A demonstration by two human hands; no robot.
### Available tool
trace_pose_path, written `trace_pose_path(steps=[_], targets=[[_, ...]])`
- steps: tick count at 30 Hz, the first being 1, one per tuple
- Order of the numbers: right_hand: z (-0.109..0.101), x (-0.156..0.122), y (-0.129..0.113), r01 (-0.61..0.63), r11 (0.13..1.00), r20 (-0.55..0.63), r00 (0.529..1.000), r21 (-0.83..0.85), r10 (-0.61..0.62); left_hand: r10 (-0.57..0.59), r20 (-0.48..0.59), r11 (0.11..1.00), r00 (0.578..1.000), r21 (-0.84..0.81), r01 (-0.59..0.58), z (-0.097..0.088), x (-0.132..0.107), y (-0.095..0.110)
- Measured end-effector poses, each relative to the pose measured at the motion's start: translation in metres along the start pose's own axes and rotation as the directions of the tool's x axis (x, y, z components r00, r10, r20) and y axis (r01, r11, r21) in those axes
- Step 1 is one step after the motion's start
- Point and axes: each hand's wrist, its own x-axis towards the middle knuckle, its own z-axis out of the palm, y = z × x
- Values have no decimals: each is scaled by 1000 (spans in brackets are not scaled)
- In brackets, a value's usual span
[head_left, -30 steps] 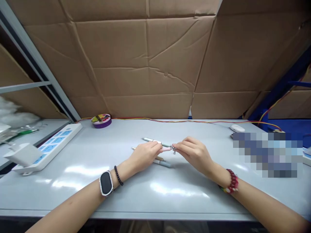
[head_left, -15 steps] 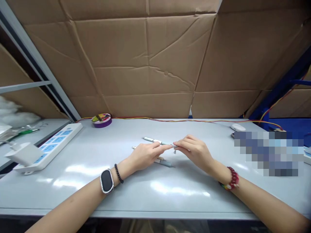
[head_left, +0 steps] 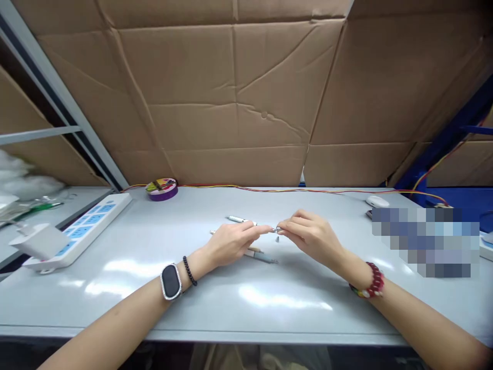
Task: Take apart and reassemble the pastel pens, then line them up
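My left hand (head_left: 233, 244) is closed, index finger stretched toward a thin silvery piece (head_left: 273, 230) at its fingertip; the rest of what it grips is hidden. Opposite it, my right hand (head_left: 310, 234) pinches a small silvery pen part (head_left: 279, 229) between thumb and fingers. The two pieces almost meet, and I cannot tell whether they touch. Just below the fingertips is a small grey cone-shaped tip (head_left: 277, 239). A pale pen (head_left: 239, 220) lies behind my left hand. A grey-blue pen (head_left: 262, 256) and a beige-tipped stick (head_left: 254, 250) lie partly under it.
To the left is a white power strip (head_left: 90, 226) with a plugged-in charger (head_left: 40, 241). A purple tape roll (head_left: 162, 191) sits at the back near thin cables (head_left: 246, 188). On the right are a white mouse-like object (head_left: 377, 201) and a blurred-out item (head_left: 427, 241). Cardboard (head_left: 231, 92) walls the back.
The silvery pieces at my fingertips now show a slight gap between them. My right hand has shifted slightly up; the camera view has moved a little. The pens stay in place.
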Motion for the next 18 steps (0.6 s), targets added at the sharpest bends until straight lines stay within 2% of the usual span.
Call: trace_pose_path(steps=[4, 8, 10, 14, 18], targets=[[5, -2, -4, -25, 1000, 83, 996, -7, 26, 11, 37, 998, 999, 57, -13, 2, 0, -1], [13, -5, -11, -150, 982, 204, 971, 113, 125, 40, 43, 991, 998, 129, -45, 4, -1, -3], [15, -7, -13, -208, 960, 217, 962, 187, 166, 44, 42, 989, 998, 137, -50, 4, -1, -4], [18, -8, -12, -249, 930, 132, 966, 271, 221, 37, 49, 991, 998, 123, -43, 4, -1, -3], [18, -8, -8, -153, 946, -21, 986, 285, 166, 22, 35, 997, 999, 79, -24, 2, 0, -2]])
